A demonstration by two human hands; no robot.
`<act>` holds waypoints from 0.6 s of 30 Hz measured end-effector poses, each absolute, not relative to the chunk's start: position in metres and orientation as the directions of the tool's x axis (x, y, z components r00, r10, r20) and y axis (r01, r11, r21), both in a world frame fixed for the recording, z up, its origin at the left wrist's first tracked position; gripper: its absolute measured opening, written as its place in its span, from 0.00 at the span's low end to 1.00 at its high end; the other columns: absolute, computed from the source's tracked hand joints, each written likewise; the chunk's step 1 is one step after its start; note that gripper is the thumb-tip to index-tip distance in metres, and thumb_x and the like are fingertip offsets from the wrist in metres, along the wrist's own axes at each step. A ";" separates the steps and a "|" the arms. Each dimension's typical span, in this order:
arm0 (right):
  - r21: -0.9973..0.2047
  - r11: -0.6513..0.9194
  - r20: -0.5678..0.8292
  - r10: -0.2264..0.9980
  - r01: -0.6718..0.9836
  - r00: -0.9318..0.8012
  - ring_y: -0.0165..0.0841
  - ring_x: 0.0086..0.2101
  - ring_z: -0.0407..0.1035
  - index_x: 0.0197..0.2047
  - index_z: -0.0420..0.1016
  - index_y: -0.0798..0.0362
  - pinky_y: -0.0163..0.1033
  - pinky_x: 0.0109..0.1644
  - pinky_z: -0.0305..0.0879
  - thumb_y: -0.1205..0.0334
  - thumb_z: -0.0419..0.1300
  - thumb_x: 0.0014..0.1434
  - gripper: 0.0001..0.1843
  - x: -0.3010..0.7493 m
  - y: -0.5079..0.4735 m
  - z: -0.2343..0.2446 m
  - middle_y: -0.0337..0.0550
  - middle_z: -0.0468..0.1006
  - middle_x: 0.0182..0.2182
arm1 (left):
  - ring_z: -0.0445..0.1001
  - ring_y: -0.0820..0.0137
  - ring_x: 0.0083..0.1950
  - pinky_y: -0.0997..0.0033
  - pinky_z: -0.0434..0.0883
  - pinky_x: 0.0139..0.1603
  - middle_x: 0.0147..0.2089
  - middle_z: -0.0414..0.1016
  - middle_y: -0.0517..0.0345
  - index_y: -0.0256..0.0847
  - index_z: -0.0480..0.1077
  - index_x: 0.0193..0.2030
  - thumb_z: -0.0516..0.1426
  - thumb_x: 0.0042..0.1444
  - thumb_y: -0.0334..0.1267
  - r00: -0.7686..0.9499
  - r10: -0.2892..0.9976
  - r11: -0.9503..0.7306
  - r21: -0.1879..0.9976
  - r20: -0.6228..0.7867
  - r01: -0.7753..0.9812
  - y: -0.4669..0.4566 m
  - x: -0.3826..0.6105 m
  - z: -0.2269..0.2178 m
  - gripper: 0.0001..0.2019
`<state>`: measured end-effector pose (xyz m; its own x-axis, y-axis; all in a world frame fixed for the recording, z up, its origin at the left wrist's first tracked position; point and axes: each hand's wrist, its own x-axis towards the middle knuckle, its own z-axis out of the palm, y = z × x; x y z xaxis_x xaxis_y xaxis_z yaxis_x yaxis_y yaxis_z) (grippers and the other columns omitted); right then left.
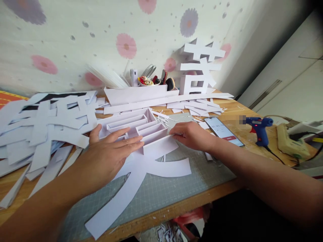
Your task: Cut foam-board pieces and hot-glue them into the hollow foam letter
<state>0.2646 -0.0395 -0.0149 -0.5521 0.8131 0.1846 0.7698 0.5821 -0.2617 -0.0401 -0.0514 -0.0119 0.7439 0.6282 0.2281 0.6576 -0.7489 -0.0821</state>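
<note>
A large white foam-board cutout (136,179) shaped like a written character lies on a grey cutting mat (161,198). Thin upright strips form walls and narrow compartments along its upper part. Across the left side of these walls spreads my left hand (108,158), its fingers apart and the fingertips resting on the piece. My right hand (188,134) is closed at the right end of the front white strip (158,143), pinching it between thumb and fingers. The strip stands on edge on the cutout. The right fingertips are partly hidden behind the hand.
Flat white cutouts (45,124) pile up at left. A finished raised character (199,67) stands at the back, near a tool box (136,95). A phone (223,131), a blue glue gun (261,129) and a power strip (291,141) lie at right.
</note>
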 end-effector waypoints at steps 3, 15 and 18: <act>-0.245 0.581 0.194 0.814 0.776 -0.548 0.35 0.35 0.72 0.39 0.79 0.54 0.36 0.40 0.62 0.68 0.54 0.61 0.11 0.263 -0.040 -0.015 0.46 0.79 0.35 | 0.64 0.54 0.65 0.31 0.36 0.65 0.60 0.73 0.61 0.56 0.69 0.57 0.45 0.61 0.29 0.745 0.623 -0.752 -0.082 0.237 0.654 -0.053 -0.038 -0.011 0.23; -0.275 0.581 0.148 0.813 0.766 -0.563 0.34 0.37 0.71 0.41 0.78 0.55 0.35 0.42 0.61 0.71 0.55 0.60 0.11 0.264 -0.033 -0.014 0.46 0.80 0.37 | 0.64 0.52 0.66 0.32 0.27 0.66 0.60 0.73 0.59 0.51 0.64 0.61 0.47 0.60 0.28 0.821 0.481 -0.821 -0.169 0.307 0.545 -0.064 -0.023 -0.017 0.24; -0.299 0.540 0.101 0.838 0.787 -0.536 0.35 0.38 0.72 0.44 0.77 0.54 0.36 0.43 0.61 0.73 0.56 0.56 0.14 0.270 -0.028 -0.015 0.46 0.81 0.39 | 0.67 0.52 0.64 0.31 0.26 0.66 0.57 0.76 0.60 0.53 0.66 0.59 0.47 0.59 0.28 0.815 0.471 -0.823 -0.165 0.336 0.544 -0.063 -0.023 -0.017 0.23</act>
